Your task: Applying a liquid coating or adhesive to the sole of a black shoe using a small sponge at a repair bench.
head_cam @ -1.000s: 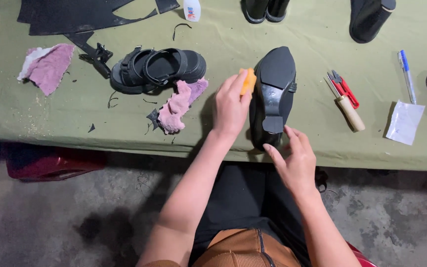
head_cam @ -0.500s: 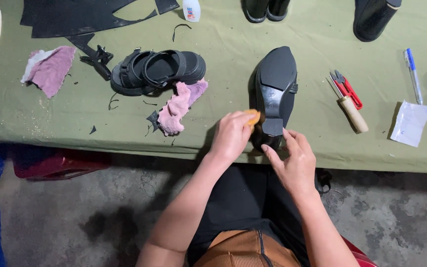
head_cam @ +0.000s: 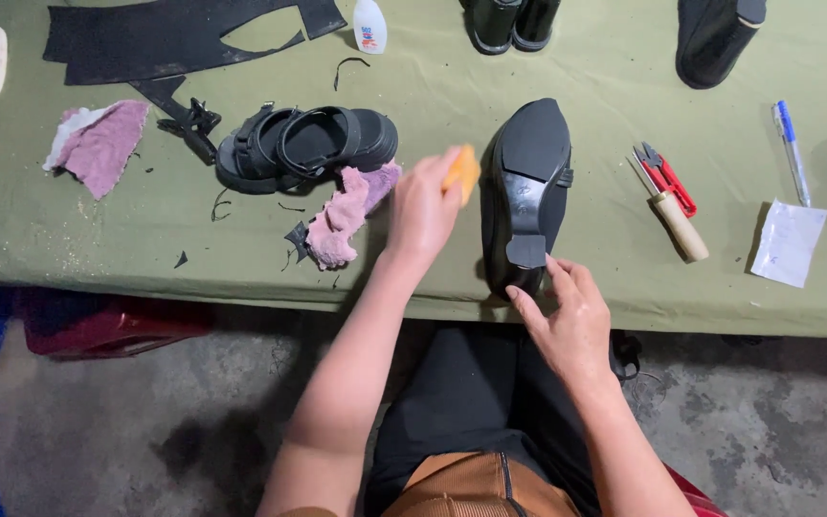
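Both hands work near the table edge [head_cam: 241, 292]: left hand [head_cam: 425, 206] pinches orange sponge [head_cam: 463, 172], right hand [head_cam: 571, 321] spread, steadying black shoe [head_cam: 528, 187].

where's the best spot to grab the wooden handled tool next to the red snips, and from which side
Probably by the wooden handle, coming from above on the near right side. The awl-like tool lies flat on the green cloth, its thin metal tip pointing up-left beside the red snips, so the rounded handle end is the thick, free part. The right hand is nearest; the left hand holds an orange sponge.
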